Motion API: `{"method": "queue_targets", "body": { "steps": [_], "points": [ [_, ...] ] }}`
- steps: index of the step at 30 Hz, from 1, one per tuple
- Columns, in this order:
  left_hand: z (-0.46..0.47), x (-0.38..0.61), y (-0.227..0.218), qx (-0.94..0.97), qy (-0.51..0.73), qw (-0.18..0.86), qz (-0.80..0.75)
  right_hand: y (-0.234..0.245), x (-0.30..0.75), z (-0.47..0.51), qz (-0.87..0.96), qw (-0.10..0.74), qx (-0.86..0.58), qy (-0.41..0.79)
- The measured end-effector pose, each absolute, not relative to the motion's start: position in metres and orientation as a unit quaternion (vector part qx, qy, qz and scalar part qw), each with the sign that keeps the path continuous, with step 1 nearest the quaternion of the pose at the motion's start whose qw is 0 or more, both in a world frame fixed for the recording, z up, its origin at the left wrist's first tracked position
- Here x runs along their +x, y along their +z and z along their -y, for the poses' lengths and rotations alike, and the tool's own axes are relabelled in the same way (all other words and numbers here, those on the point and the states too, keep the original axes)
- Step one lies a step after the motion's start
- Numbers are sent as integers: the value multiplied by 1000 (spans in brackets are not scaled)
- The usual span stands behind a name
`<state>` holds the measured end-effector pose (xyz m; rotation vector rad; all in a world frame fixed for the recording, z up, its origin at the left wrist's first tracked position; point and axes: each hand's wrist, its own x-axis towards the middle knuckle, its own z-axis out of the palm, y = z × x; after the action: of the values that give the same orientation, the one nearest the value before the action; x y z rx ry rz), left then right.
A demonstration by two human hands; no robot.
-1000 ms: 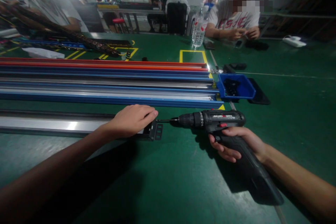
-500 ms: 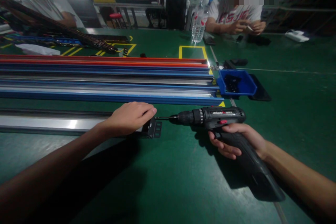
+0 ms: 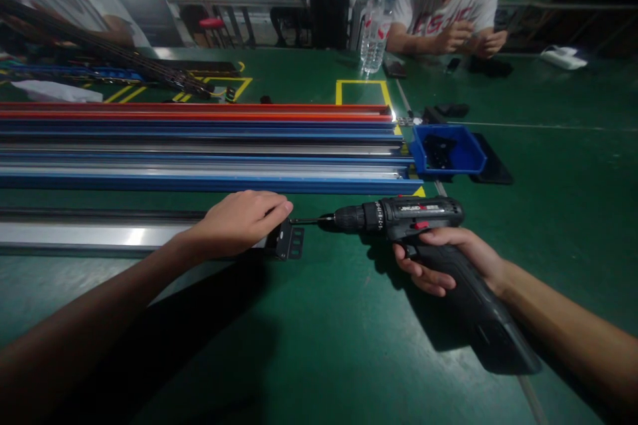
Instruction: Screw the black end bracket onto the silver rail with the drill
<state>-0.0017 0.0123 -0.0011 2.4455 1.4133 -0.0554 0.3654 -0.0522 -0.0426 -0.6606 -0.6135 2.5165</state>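
Note:
My left hand (image 3: 239,220) lies closed over the right end of a long silver rail (image 3: 100,236) on the green table, pressing it down beside its black end bracket (image 3: 290,242). My right hand (image 3: 451,259) grips the handle of a black cordless drill (image 3: 413,219). The drill lies level, and its bit points left with the tip at the end of the rail, just past my left fingertips.
Several long blue, silver and red rails (image 3: 199,146) lie stacked behind. A blue bin (image 3: 448,149) of dark parts stands at their right end. A water bottle (image 3: 373,36) stands farther back. A person (image 3: 448,13) sits across the table, handling something small; others sit behind.
The view has drifted a little. The drill's bit has stayed at the rail's end, and my left hand has kept its hold on the rail.

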Motion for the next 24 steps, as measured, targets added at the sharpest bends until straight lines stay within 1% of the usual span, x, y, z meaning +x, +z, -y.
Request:
{"method": "queue_targets", "body": {
  "steps": [7,13,24],
  "points": [
    [-14,-2,-3,859,-21,155,-488,-42,367,52,220,230,-253,914],
    [-14,-3,-3,853,-22,161,-496,-43,366,53,216,238,-221,921],
    [-12,-2,-1,855,-11,169,-489,-46,366,52,210,239,-214,923]
  ]
}}
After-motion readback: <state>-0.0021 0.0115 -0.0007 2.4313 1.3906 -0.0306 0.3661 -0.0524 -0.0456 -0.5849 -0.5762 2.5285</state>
